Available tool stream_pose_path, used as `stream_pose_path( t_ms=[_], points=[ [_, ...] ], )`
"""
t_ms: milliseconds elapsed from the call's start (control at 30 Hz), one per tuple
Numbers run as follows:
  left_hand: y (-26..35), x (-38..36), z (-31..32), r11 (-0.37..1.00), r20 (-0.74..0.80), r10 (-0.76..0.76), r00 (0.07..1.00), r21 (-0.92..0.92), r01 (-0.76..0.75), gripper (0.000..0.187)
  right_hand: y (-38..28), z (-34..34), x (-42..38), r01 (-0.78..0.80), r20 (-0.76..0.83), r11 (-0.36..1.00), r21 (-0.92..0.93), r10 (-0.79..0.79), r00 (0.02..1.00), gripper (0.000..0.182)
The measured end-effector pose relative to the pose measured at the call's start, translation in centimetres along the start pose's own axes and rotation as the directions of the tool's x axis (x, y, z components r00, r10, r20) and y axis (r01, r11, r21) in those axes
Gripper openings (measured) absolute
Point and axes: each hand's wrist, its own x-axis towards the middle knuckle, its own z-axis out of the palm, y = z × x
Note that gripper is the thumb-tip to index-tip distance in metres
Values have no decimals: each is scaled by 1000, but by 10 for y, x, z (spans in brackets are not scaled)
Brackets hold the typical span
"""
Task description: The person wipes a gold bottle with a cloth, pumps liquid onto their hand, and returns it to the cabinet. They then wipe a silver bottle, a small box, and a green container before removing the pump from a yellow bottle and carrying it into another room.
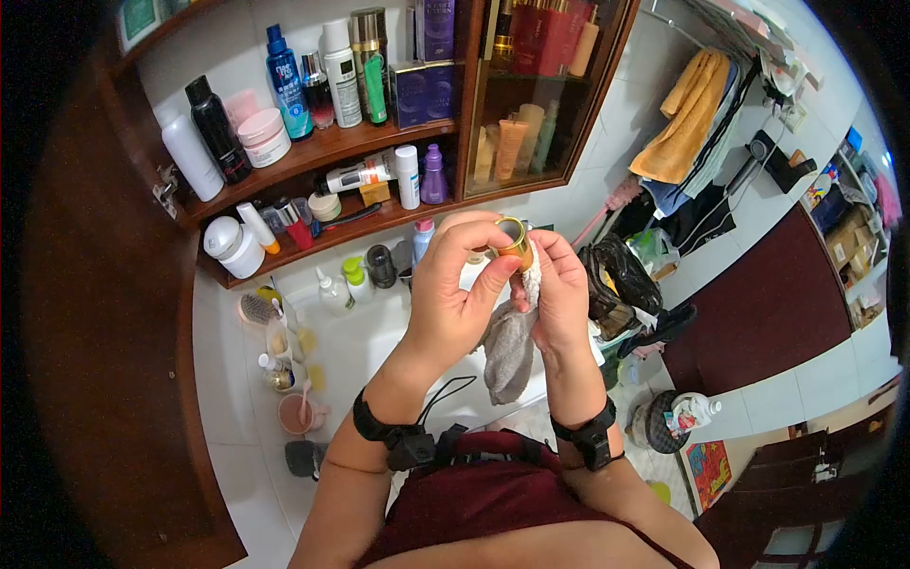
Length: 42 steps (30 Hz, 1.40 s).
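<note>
Cap (513, 248), gold and hollow, was pinched between thumb and fingers of the left hand (455, 296) above the white basin (372, 327), its open end tilted upward, while the right hand (563, 302), close on its right side, pinched a grey cloth (510, 353) beside it.

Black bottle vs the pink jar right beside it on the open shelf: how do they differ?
The black bottle is tall and narrow; the pink jar is short and wide. The bottle is mostly black, while the jar is pale pink with a light label. Both stand closed on the wooden shelf.
</note>
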Motion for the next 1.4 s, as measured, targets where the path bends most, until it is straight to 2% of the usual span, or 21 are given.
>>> stream_pose_path(
  t_ms=[67,167,200,300,333,433,567,767,867,967,1033,1067,1100,1133,1233,1267,1367,1400],
  points=[
    [-2,-3,-3,1000,16,-29,999,-8,29,23,2,0,-1,-4,-1,1000,3,4,1000,14],
    [-5,-10,-3,880,-10,-280,960,-402,252,24,4,1,-1,-8,6,1000,6,8,1000,14],
    [-2,-9,-9,838,25,-367,930,-425,343,24,5,1,-2,-8,15,1000,2,8,1000,14],
    [1,-2,-11,503,64,-593,803,-749,431,27,5,6,-3,-12,-1,1000,-13,12,1000,14],
    [-10,-8,-18,417,151,-570,808,-794,443,32,5,8,-4,-15,-12,1000,-19,14,1000,14],
    [-14,-11,-23,168,280,-591,756,-874,455,30,7,9,-4,11,5,999,-49,-11,1000,16],
    [-16,-15,-22,38,324,-617,717,-898,438,35,8,10,-5,10,12,999,-33,-10,1000,17],
    [-18,-19,-21,48,301,-631,715,-905,424,38,7,8,-7,5,10,1000,-26,-5,1000,17],
    [-15,-19,-20,76,285,-652,702,-898,434,33,8,6,-7,4,28,1000,-31,-3,1000,19],
    [-6,-15,-13,477,64,-622,780,-759,443,28,-3,9,-10,-30,67,997,72,25,997,23],
    [-10,-18,-14,814,-71,-474,877,-416,406,24,2,1,-9,-1,182,997,79,-14,983,30],
    [-11,-19,-15,917,-90,-369,925,-195,347,26,3,-2,-9,15,238,996,85,-35,971,34],
    [-7,-17,-13,964,-79,-259,963,37,262,29,3,1,-9,65,200,998,12,-66,977,37],
    [6,-13,-4,974,-86,-226,970,-16,226,38,3,6,-10,112,162,992,-62,-101,982,40],
    [15,-6,13,992,-25,-92,995,-92,89,47,0,-6,-9,93,150,996,-16,-89,985,45],
    [19,-2,19,993,-35,-91,995,-83,88,47,-2,-11,-9,59,166,997,48,-66,984,43],
    [32,18,23,948,157,161,974,249,-196,43,-15,-15,-9,30,190,986,161,-61,980,34],
    [31,19,31,962,129,154,980,208,-179,37,-19,-17,-10,35,173,980,195,-69,982,32]
  ],
)
